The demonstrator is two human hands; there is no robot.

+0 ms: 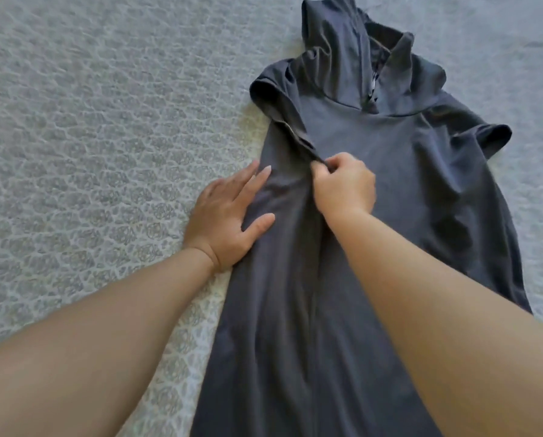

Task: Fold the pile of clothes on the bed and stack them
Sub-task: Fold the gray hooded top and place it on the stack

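while the dark hooded garment (374,216) lies spread down the frame's centre on the patterned bedspread (90,137), the left hand (226,216) presses its edge flat, fingers straight; the right hand (346,187) pinches the folded-in sleeve (295,137). the side fold seems in hand; next, likely the upper-right sleeve.

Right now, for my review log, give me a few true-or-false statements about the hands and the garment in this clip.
1. The left hand lies flat with straight fingers on the dark garment. True.
2. The right hand is flat and holds nothing. False: it pinches a fold of the garment.
3. The garment has a zip at the neck. True.
4. The garment is folded into a neat square on the bed cover. False: it lies spread out lengthwise.
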